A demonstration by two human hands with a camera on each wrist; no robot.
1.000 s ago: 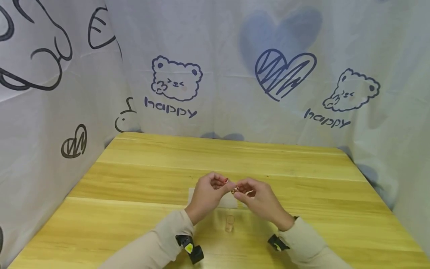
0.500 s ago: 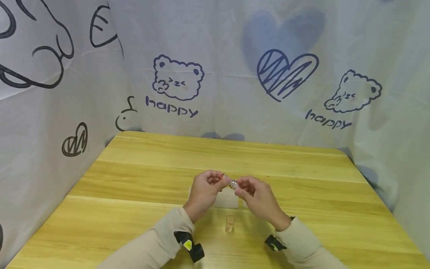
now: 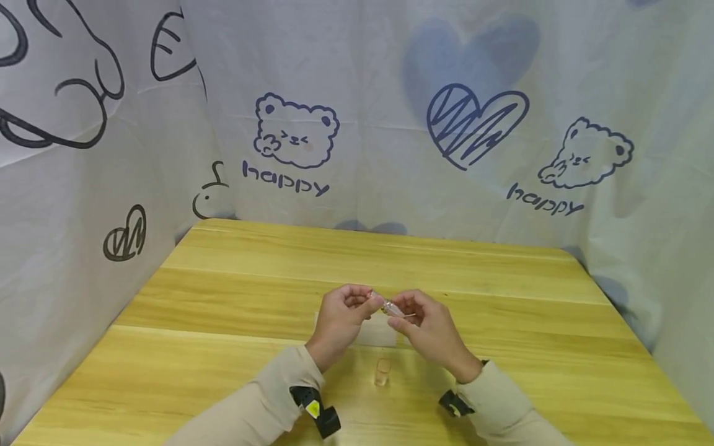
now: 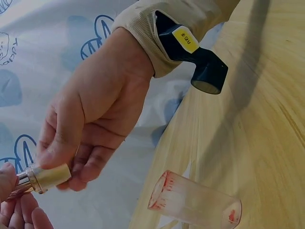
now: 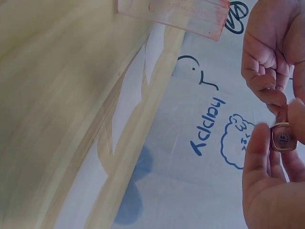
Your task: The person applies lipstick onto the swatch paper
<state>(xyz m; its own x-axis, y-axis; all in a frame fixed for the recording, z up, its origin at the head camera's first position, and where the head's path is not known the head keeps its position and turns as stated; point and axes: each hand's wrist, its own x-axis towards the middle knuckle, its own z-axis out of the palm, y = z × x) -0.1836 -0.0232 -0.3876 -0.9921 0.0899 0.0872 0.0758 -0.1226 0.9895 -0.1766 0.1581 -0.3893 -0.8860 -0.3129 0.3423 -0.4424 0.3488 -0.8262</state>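
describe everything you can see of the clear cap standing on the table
The clear cap looks like see-through plastic, faintly pinkish and hollow, taller than it is wide. Red smears mark it around its upper rim, and a red patch shows near its lower end. The upper end looks open. It stands upright on the wooden table, nearer the head camera than the left hand and right hand; neither touches it.

PLACE: booth-like, curtained off | SIGNS: white cloth walls with bear drawings around wood-grain tabletop
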